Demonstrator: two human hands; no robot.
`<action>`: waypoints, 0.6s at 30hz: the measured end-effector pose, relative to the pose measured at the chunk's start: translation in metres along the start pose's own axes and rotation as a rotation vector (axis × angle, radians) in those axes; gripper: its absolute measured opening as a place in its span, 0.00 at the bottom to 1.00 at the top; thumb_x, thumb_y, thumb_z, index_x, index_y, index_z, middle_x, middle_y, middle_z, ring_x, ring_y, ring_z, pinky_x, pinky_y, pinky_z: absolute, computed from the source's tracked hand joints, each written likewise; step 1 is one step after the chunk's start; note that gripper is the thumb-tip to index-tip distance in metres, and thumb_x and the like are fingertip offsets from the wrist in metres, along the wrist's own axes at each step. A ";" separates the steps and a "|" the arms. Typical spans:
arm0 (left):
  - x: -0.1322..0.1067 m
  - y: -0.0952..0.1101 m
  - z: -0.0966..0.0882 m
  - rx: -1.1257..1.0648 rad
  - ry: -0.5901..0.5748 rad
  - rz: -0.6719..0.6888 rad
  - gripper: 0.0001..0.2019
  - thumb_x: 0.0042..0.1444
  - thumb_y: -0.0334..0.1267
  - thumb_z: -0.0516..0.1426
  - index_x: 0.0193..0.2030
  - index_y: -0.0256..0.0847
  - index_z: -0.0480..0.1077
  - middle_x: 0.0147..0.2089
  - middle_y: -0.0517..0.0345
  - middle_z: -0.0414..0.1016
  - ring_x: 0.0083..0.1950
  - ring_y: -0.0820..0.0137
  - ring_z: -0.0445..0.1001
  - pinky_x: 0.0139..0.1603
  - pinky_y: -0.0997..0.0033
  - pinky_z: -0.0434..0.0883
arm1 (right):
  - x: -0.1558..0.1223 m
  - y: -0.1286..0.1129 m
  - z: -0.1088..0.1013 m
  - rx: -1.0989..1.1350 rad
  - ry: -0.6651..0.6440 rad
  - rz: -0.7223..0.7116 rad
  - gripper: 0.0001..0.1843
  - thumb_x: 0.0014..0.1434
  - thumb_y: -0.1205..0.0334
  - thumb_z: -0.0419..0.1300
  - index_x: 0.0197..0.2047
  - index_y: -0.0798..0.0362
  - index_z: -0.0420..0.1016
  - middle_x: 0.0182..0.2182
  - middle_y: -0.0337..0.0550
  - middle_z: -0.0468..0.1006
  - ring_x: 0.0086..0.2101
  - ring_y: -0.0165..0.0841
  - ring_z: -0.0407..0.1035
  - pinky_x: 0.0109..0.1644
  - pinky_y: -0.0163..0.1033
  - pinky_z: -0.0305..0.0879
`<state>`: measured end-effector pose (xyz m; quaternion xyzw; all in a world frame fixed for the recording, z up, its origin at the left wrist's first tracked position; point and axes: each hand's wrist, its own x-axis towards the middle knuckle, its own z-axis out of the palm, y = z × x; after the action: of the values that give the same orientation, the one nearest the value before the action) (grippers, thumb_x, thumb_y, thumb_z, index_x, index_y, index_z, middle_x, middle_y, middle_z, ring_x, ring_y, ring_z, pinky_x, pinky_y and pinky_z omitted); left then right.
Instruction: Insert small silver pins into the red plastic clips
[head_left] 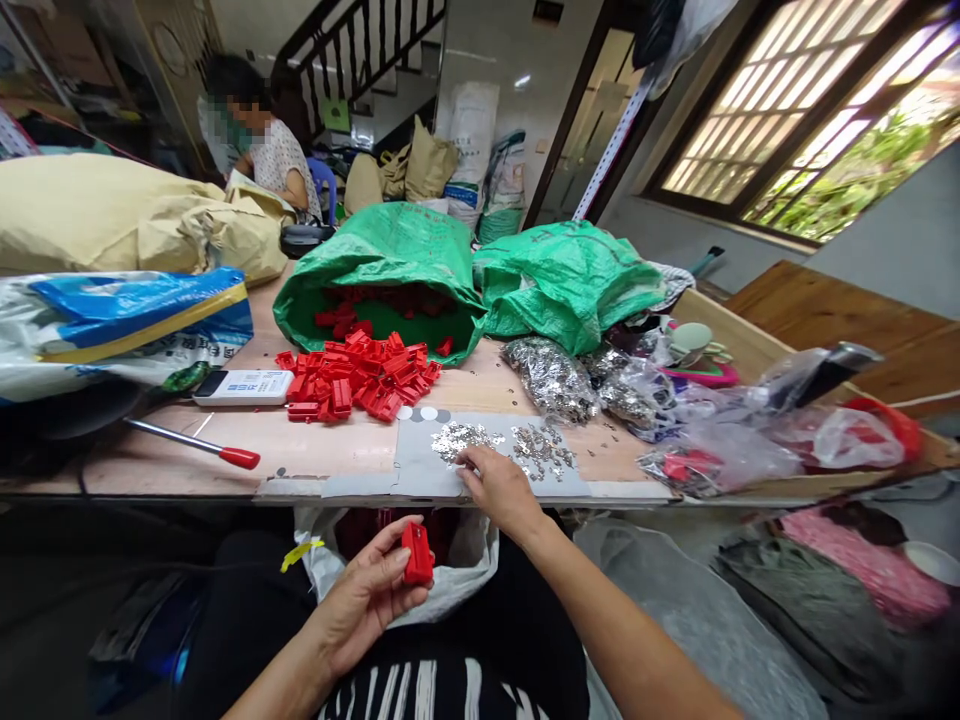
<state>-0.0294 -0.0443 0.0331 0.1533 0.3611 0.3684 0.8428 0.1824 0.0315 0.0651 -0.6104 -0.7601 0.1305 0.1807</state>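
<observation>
My left hand (382,580) is closed around a small red plastic housing (418,553), held above an open white sack (465,585) by my lap. My right hand (499,485) reaches to the table edge, its fingertips pinched at a pile of small silvery metal pieces (459,440). Whether a piece sits between those fingers is too small to make out. A second pile of metal pieces (541,450) lies just to the right on the same grey mat (416,470). Behind, a heap of red plastic housings (360,375) spills from a green woven sack (390,245).
Another green sack (566,280) and a clear bag of metal pieces (551,380) stand behind on the right. A red-tipped lever (238,457) juts out at left near a white box-shaped device (244,388). A person (281,160) sits beyond the table.
</observation>
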 end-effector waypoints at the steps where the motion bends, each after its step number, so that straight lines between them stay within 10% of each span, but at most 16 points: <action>1: 0.000 -0.001 0.000 -0.001 0.002 0.000 0.26 0.53 0.32 0.61 0.59 0.41 0.61 0.41 0.51 0.75 0.35 0.70 0.78 0.38 0.69 0.76 | 0.003 0.001 0.000 -0.048 -0.016 0.003 0.08 0.60 0.66 0.55 0.42 0.51 0.72 0.40 0.42 0.75 0.41 0.32 0.69 0.45 0.35 0.61; 18: 0.020 -0.008 -0.009 -0.146 0.007 0.040 0.30 0.48 0.36 0.66 0.58 0.39 0.63 0.40 0.47 0.79 0.34 0.67 0.79 0.39 0.68 0.74 | 0.034 -0.005 0.013 -0.270 -0.055 -0.003 0.03 0.60 0.65 0.55 0.37 0.52 0.70 0.37 0.43 0.74 0.36 0.33 0.70 0.37 0.35 0.60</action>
<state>-0.0224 -0.0356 0.0131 0.0975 0.3329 0.4112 0.8430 0.1654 0.0637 0.0594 -0.6243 -0.7763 0.0432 0.0761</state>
